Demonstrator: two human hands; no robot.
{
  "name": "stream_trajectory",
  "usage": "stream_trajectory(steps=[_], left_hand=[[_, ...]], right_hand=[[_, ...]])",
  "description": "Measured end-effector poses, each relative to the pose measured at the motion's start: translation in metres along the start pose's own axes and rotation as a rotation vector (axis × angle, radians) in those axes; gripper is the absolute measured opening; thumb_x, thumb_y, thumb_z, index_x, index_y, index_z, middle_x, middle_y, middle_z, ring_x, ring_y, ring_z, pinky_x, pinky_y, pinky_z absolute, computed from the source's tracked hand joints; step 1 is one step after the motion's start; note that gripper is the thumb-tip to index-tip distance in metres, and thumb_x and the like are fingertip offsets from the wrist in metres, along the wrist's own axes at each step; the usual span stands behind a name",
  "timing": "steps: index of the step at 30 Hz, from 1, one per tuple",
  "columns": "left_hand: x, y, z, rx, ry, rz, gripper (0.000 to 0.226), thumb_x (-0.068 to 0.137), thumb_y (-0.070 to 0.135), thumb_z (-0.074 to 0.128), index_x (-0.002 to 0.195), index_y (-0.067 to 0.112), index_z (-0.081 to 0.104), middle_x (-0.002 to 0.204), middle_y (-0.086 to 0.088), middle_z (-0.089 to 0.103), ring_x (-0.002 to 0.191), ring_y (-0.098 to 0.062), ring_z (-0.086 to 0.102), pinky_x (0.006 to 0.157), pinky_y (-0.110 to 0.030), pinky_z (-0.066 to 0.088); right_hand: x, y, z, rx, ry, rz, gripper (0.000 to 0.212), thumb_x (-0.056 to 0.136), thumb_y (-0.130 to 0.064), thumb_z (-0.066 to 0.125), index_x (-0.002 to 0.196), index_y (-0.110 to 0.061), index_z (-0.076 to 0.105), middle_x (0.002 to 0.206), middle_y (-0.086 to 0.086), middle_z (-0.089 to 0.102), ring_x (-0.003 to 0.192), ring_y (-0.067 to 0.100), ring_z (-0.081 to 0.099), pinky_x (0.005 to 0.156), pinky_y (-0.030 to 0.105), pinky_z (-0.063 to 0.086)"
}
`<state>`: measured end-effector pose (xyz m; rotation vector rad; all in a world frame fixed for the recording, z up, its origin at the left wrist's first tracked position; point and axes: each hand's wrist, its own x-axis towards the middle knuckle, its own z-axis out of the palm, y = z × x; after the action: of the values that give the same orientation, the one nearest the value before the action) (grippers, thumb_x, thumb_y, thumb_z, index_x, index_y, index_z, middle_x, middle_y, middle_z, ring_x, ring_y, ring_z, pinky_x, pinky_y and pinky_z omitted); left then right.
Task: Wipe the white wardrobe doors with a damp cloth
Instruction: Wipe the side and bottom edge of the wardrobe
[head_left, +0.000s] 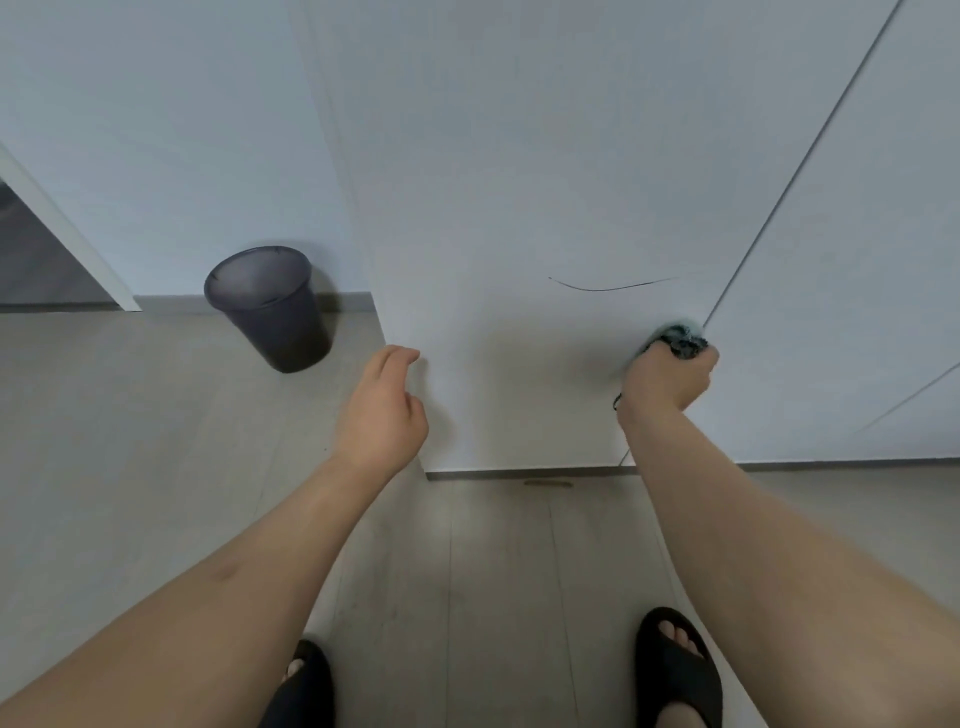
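Observation:
A white wardrobe door fills the middle of the head view, with a second door to its right across a thin gap. A thin dark curved line marks the first door low down. My right hand is closed around a bunched dark and teal cloth, pressed against the door's lower right edge beside the gap. My left hand hovers near the door's lower left edge, fingers loosely curled and holding nothing.
A dark wastebasket stands on the pale floor by the wall, left of the wardrobe. A doorway opening shows at the far left. My feet in black sandals stand close to the wardrobe base.

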<state>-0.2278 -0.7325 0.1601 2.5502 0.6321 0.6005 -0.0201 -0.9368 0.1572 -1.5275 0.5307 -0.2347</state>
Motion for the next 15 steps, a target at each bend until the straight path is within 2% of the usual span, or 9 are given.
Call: stream_trajectory(steps=[2,4,6,9,12,15], left_hand=[[-0.002,-0.004,-0.003,0.012,0.006,-0.016,0.052,0.088,-0.001,0.05,0.139,0.009,0.052,0.143,-0.003,0.05,0.124,-0.019,0.053,0.095,-0.027,0.043],[-0.002,-0.006,-0.006,0.026,0.004,-0.024,0.052,0.089,0.0,0.05,0.14,0.01,0.051,0.144,-0.003,0.049,0.126,-0.019,0.052,0.098,-0.026,0.041],[-0.002,-0.008,-0.008,0.011,0.0,-0.059,0.051,0.091,0.001,0.05,0.141,0.01,0.051,0.144,-0.004,0.049,0.126,-0.019,0.052,0.1,-0.027,0.042],[-0.002,-0.009,-0.008,-0.015,0.009,-0.09,0.05,0.091,0.001,0.049,0.14,0.01,0.051,0.142,-0.004,0.05,0.125,-0.02,0.053,0.1,-0.026,0.042],[-0.002,-0.011,-0.003,0.013,0.009,-0.1,0.048,0.092,0.003,0.05,0.14,0.011,0.052,0.141,-0.003,0.052,0.123,-0.017,0.054,0.096,-0.019,0.038],[-0.005,-0.016,-0.001,0.025,-0.011,-0.122,0.05,0.091,0.003,0.05,0.14,0.012,0.051,0.142,-0.002,0.051,0.123,-0.016,0.053,0.093,-0.019,0.037]], right_hand=[[-0.019,-0.007,0.017,-0.004,0.001,-0.033,0.037,0.088,-0.01,0.05,0.123,-0.02,0.052,0.127,0.011,0.049,0.101,0.033,0.062,0.086,0.046,0.058],[-0.046,-0.01,0.033,0.0,-0.057,-0.085,0.038,0.091,-0.007,0.052,0.128,-0.019,0.052,0.127,0.006,0.047,0.106,0.029,0.059,0.089,0.04,0.055],[-0.08,-0.006,0.047,-0.025,-0.153,-0.141,0.036,0.09,-0.007,0.055,0.124,-0.018,0.055,0.12,0.003,0.051,0.099,0.023,0.058,0.086,0.036,0.053],[-0.117,0.011,0.062,-0.067,-0.272,-0.181,0.028,0.085,-0.012,0.06,0.111,-0.021,0.059,0.111,0.003,0.06,0.092,0.023,0.062,0.083,0.041,0.056],[-0.132,0.039,0.075,-0.063,-0.33,-0.077,0.025,0.081,-0.014,0.062,0.102,-0.027,0.059,0.105,-0.001,0.064,0.091,0.022,0.064,0.081,0.039,0.057],[-0.125,0.081,0.08,0.004,-0.351,0.146,0.019,0.084,-0.007,0.056,0.092,-0.024,0.058,0.091,-0.002,0.065,0.085,0.022,0.063,0.075,0.033,0.056]])
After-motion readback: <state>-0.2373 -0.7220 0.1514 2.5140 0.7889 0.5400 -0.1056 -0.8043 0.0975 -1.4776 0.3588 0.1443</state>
